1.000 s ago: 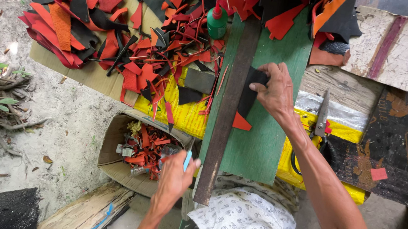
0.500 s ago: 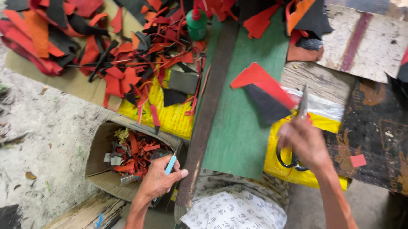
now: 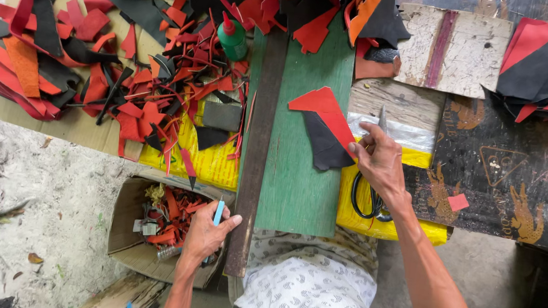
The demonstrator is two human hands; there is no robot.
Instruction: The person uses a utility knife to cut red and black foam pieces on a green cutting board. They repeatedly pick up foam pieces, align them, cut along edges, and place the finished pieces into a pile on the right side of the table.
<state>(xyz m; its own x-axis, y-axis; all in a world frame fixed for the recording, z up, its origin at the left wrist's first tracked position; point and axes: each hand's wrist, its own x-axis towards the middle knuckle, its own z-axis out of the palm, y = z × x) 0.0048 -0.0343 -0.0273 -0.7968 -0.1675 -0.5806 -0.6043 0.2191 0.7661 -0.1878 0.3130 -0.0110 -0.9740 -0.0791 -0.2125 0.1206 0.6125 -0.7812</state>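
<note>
Centrally, red piece [image 3: 321, 107] and black piece [image 3: 325, 142] lying overlapped on green board [image 3: 297, 188], red on top, their right edge just at right hand [image 3: 379, 161]. Right hand's fingers curled near that edge, thumb and fingertips drawn close together over scissors [image 3: 369, 196]; whether clamped on the scissors' blade or on the red piece, cannot tell. Scissors' black loops showing below the palm, resting on yellow sheet [image 3: 385, 223]. Left hand [image 3: 206, 233] closed around blue cutter [image 3: 218, 213], tip poking up between fingers, thumb stretched toward long dark ruler [image 3: 258, 153], touching or nearly touching its lower end. Ruler lying lengthwise along the board's left edge, overhanging toward the lap. Just left of that hand, cardboard box [image 3: 126, 221] on the ground, holding red scraps and small bits. Above, heap of red, black and orange offcuts [image 3: 100, 71] spread over cardboard, green bottle [image 3: 232, 38] with red cap upright among them. Top right, stack of red and black sheets [image 3: 547, 60] on dark printed surface, well apart from both hands. Small pink scrap [image 3: 458, 202] near right forearm. Patterned white cloth [image 3: 306, 291] over the lap at bottom.
</note>
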